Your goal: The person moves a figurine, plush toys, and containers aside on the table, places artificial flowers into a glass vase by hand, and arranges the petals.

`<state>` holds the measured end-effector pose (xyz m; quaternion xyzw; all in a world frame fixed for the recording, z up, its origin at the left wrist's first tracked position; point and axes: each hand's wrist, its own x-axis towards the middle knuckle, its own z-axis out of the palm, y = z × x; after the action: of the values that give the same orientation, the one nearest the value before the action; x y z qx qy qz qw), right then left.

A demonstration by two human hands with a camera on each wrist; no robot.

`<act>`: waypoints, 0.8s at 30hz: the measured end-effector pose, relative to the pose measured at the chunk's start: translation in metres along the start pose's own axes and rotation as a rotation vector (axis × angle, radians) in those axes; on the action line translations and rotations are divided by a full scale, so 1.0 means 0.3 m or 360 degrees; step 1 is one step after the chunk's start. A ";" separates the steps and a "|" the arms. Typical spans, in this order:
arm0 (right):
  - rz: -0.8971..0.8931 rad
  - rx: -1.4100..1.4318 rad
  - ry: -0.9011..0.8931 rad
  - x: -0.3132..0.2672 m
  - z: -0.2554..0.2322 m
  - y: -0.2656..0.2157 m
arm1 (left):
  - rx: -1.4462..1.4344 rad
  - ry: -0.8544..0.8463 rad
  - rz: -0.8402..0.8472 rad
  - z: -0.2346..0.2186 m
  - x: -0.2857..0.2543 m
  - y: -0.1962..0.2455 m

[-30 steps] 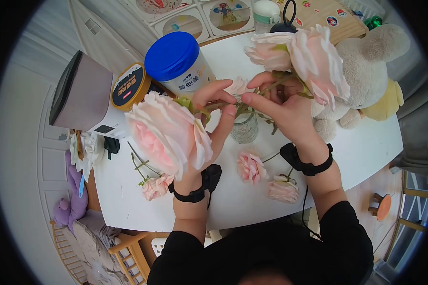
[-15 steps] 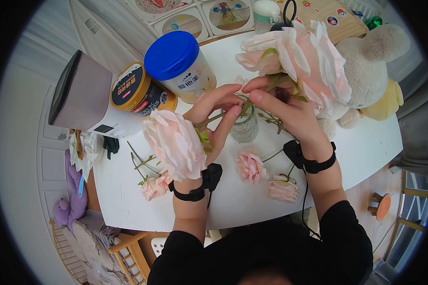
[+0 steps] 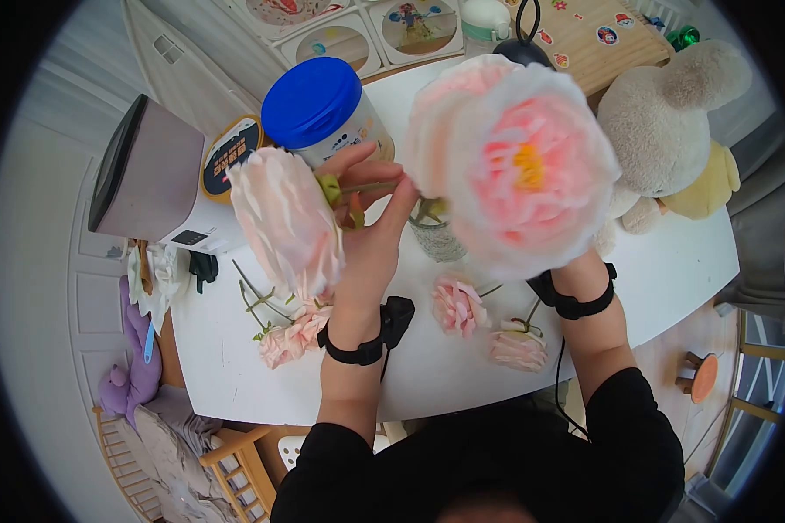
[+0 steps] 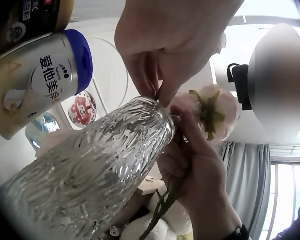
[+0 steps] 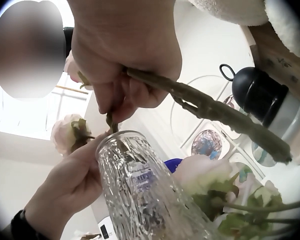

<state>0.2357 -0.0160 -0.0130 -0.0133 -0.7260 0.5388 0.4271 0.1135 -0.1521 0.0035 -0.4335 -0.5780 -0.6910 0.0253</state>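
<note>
Mid-frame, seemingly arranging stems: left hand [image 3: 368,253] pinches rose stem [image 3: 368,186]; right hand [image 5: 127,50] grips thick stem [image 5: 210,107]; glass jar [image 3: 440,241] calls for steady guiding.

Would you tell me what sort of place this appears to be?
Probably a family home, perhaps a child's room: a pale plush animal sits at the white table, a purple soft toy is at the side, and colourful stickers dot a wooden surface.
</note>
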 end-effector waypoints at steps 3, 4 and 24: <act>-0.0183 -0.0003 0.0023 0.004 0.023 -0.023 | -0.0142 0.0052 0.0028 -0.002 -0.013 -0.013; -0.0245 -0.0003 0.0031 0.005 0.030 -0.026 | -0.0036 0.0069 0.0112 -0.006 -0.015 -0.018; 0.0337 -0.0015 0.0159 0.015 0.081 0.037 | 0.0304 -0.0413 -0.0040 -0.025 -0.008 -0.053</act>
<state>0.2125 -0.0277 -0.0204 -0.1187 -0.7009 0.5762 0.4033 0.1022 -0.1541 -0.0100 -0.5075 -0.6447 -0.5714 -0.0171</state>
